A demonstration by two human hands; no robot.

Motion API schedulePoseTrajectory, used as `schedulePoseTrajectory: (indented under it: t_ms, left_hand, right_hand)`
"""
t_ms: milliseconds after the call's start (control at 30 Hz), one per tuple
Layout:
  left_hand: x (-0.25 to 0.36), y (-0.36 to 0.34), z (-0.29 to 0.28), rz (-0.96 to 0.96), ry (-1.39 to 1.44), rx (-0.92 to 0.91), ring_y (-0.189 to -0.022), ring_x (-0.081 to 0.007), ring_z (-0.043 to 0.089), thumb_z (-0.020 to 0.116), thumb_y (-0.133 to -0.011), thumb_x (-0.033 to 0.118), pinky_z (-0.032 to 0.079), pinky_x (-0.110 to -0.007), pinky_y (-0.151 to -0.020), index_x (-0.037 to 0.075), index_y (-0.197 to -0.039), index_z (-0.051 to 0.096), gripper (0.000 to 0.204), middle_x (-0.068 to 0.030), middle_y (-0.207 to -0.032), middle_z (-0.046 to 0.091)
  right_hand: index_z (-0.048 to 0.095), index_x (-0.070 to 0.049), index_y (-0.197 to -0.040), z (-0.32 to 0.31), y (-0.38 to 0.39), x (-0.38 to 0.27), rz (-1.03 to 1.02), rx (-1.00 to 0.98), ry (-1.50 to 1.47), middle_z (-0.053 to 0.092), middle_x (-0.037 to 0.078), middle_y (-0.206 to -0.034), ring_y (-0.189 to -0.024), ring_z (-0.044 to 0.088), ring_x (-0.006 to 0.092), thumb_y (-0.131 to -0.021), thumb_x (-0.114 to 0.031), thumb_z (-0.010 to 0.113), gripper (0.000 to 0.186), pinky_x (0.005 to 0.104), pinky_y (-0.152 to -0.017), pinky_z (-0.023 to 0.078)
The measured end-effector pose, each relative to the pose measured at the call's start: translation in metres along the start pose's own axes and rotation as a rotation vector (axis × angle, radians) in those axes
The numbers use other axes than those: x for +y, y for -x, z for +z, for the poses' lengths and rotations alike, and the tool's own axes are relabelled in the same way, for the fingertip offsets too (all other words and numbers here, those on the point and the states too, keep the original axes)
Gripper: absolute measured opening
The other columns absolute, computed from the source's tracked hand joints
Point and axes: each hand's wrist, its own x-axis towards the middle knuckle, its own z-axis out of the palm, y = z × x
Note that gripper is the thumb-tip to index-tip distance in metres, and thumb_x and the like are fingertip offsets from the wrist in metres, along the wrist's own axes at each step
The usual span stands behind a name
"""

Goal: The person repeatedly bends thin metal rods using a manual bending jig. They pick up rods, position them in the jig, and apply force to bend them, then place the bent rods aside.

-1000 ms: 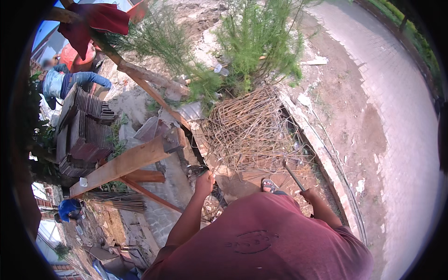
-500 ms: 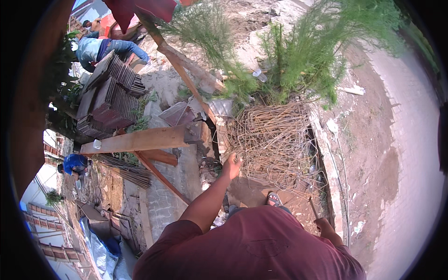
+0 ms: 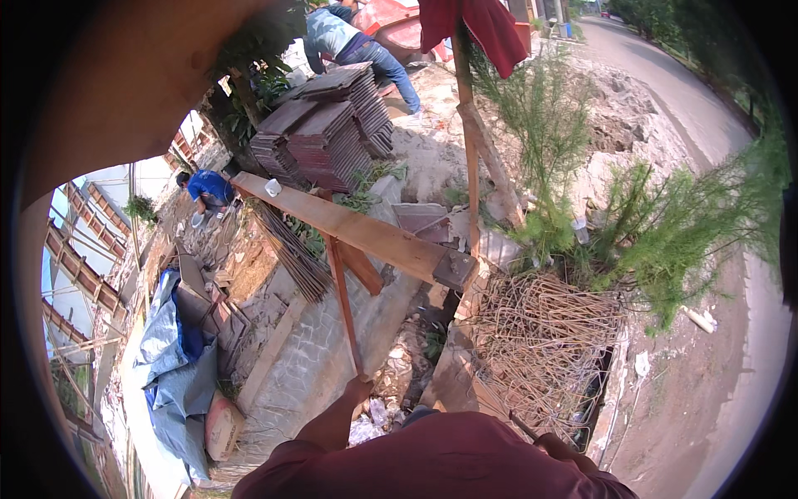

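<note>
While my right hand is gripping a bar at near right, bent rods are lying beyond, seemingly unsorted, and I'm unable to tell if my left hand is closed.

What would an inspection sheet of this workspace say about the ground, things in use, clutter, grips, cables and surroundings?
Surface: grey stone-patterned path, pale rubble beside it.
Job's things: slim dark bar; tangled pile of rusty bent metal rods.
Clutter: stack of ridged reddish-brown tiles; crumpled blue-grey sheet; small white container on a long brown wooden beam.
Left grip: at the lower end of a thin reddish-brown wooden strut; whether it holds it, cannot tell.
Right grip: closed on the slim dark bar, partly hidden by the maroon shirt.
Cables: none clearly identifiable.
Surroundings: feathery green shrub; grey road; crouching person in blue; bending person in jeans.
</note>
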Motion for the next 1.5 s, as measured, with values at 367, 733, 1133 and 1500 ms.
schedulePoseTrajectory:
  t_ms: [367, 733, 1133, 1500]
  left_hand:
    - [-0.152, 0.040, 0.092, 0.096, -0.214, -0.333, -0.108, -0.0329, 0.058, 0.058, -0.079, 0.051, 0.045, -0.038, -0.092, 0.006, -0.120, 0.057, 0.061, -0.0187, -0.117, 0.060]
    - [-0.100, -0.045, 0.003, 0.036, 0.060, -0.183, -0.094, -0.0303, 0.060, 0.060, -0.082, 0.048, 0.048, -0.037, -0.082, 0.006, -0.119, 0.058, 0.056, -0.0168, -0.107, 0.063]
    - [-0.092, -0.131, -0.086, 0.072, 0.054, -0.171, -0.109, -0.0359, 0.056, 0.059, -0.080, 0.047, 0.043, -0.040, -0.095, 0.009, -0.119, 0.058, 0.055, -0.0219, -0.115, 0.059]
    - [-0.169, -0.113, -0.049, -0.023, 0.062, -0.130, -0.102, -0.0358, 0.060, 0.057, -0.081, 0.051, 0.047, -0.042, -0.089, 0.007, -0.115, 0.061, 0.055, -0.0207, -0.111, 0.062]
  right_hand:
    - [0.065, 0.003, -0.080, -0.231, 0.055, -0.218, -0.250, 0.349, -0.320, 0.064, 0.019, -0.072, -0.069, 0.064, 0.0291, -0.080, -0.049, 0.058, 0.053, 0.0413, -0.065, 0.049]
    - [0.064, 0.002, -0.100, -0.227, 0.001, -0.273, -0.268, 0.358, -0.082, 0.064, 0.023, -0.102, -0.098, 0.061, 0.0360, -0.080, -0.039, 0.055, 0.046, 0.0433, -0.082, 0.045]
    - [0.050, -0.004, -0.071, -0.347, 0.102, -0.434, -0.451, 0.960, -0.575, 0.050, 0.004, -0.057, -0.049, 0.049, 0.0159, -0.083, -0.030, 0.066, 0.033, 0.0339, -0.046, 0.037]
    - [0.047, -0.006, -0.077, -0.377, 0.048, -0.474, -0.397, 1.014, -0.888, 0.044, -0.001, -0.052, -0.040, 0.040, 0.0072, -0.088, -0.013, 0.059, 0.017, 0.0248, -0.036, 0.031]
